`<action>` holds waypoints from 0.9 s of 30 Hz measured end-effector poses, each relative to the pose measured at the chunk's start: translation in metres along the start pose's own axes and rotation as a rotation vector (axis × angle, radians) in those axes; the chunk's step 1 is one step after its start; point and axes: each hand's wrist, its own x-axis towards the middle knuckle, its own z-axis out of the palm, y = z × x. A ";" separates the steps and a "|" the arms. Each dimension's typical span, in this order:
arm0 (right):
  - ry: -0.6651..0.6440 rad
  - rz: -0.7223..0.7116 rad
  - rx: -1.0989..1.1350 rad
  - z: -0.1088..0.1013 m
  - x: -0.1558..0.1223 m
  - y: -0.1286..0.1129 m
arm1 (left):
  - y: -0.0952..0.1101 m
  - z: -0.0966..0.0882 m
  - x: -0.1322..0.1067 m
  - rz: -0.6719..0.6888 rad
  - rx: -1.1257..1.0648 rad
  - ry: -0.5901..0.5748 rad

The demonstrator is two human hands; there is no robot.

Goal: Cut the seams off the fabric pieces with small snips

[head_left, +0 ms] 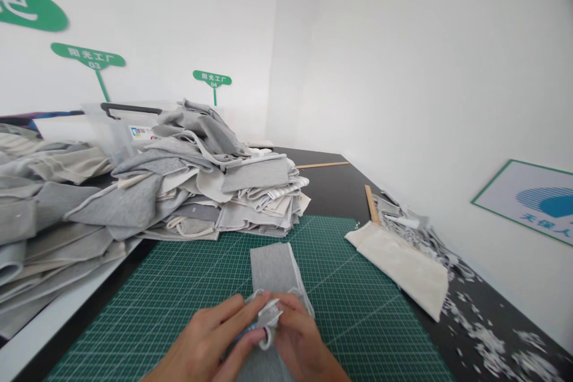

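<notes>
My left hand [210, 337] and my right hand [299, 340] meet low in the view, pinching the near end of a grey fabric strip [273, 271] that has a pale edge. That strip lies along a green cutting mat [371, 316]. Between my fingers, its end curls into a white folded edge [270, 317]. A small blue object [244, 335] shows beside my left fingers, mostly hidden, and I cannot tell what it is.
Tall piles of grey and cream fabric pieces [250, 203] stand left of the mat. A cream fabric piece [398, 265], a wooden ruler [371, 205] and white fabric scraps [483, 340] lie to the right, on a black table [322, 182] beside a white wall [403, 71].
</notes>
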 end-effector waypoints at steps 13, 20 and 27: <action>-0.025 0.014 0.030 0.001 -0.001 0.000 | -0.006 0.005 -0.007 -0.017 0.018 -0.009; -0.004 0.009 0.005 -0.002 -0.002 0.001 | -0.004 0.003 -0.005 -0.007 0.057 0.031; -0.021 0.022 0.010 -0.001 -0.001 0.000 | -0.005 0.003 -0.008 -0.019 0.042 0.045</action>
